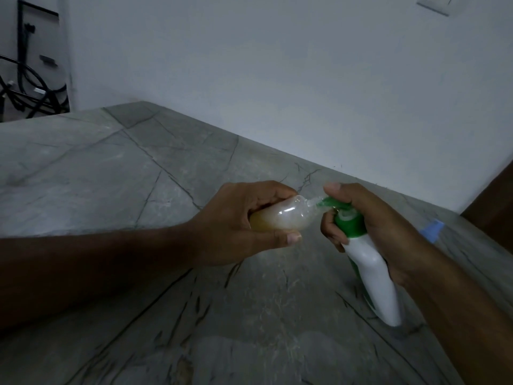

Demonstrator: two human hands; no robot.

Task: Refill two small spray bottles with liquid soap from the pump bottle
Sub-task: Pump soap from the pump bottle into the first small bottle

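Note:
My left hand (244, 226) grips a small clear spray bottle (283, 215), tilted on its side with its open neck pointing right; yellowish soap fills its lower part. My right hand (369, 223) grips the white pump bottle (369, 273) with a green collar and pump head, its base resting on the counter. My right thumb presses on top of the green pump head. The green nozzle (326, 202) meets the small bottle's mouth. A light blue object (433, 229), partly hidden behind my right wrist, lies on the counter.
The grey stone counter (138, 176) runs to a white wall behind. Its far edge slopes down to the right. Black cables and a stand (25, 87) sit beyond the counter's left end. A dark brown surface (494, 201) shows at the right edge.

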